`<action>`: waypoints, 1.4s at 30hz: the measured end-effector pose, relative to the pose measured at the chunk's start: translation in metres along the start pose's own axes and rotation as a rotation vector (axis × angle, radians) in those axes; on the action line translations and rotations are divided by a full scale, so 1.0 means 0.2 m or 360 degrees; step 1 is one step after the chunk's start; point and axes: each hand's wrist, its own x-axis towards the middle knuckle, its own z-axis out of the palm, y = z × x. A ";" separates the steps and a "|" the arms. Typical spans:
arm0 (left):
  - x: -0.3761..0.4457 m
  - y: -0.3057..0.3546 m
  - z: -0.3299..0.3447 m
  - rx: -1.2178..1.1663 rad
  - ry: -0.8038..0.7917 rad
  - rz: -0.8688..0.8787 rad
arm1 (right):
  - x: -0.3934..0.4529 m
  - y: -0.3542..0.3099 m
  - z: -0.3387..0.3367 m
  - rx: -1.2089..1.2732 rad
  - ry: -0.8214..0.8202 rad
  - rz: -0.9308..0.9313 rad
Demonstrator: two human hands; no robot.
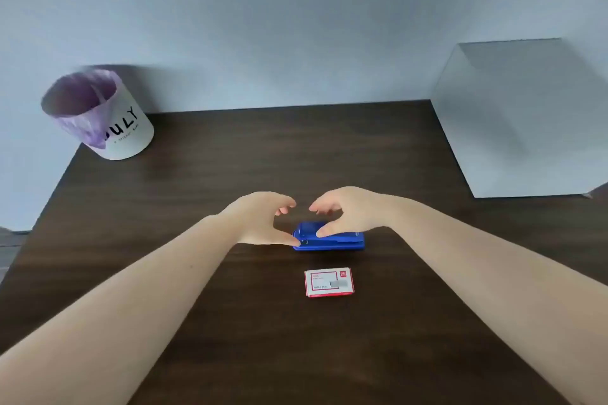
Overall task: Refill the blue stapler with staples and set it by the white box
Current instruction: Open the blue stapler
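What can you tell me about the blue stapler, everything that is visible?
The blue stapler is small, glossy and looks like plastic. It lies flat and closed on the dark wooden table, long side left to right, just beyond the red-and-white staple box, not touching it. The left hand meets its left end with the thumb; the right hand rests its thumb on top.
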 end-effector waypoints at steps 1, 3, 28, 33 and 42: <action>0.01 -0.02 0.02 0.0009 -0.0004 -0.0016 | 0.02 0.01 0.02 -0.0021 -0.0015 -0.0014; 0.04 -0.05 0.07 0.0058 -0.0022 -0.0022 | 0.04 0.04 0.05 -0.0055 -0.0019 -0.0037; 0.03 -0.08 0.56 -0.0234 0.1035 0.0224 | 0.10 0.12 0.40 -0.0416 0.1018 -0.0482; 0.01 -0.07 0.59 -0.0231 0.1142 0.0187 | 0.09 0.06 0.40 -0.0543 0.1043 -0.0329; 0.03 -0.07 0.60 -0.0184 0.1205 0.0231 | -0.19 0.16 0.22 -0.0010 0.1253 -0.0388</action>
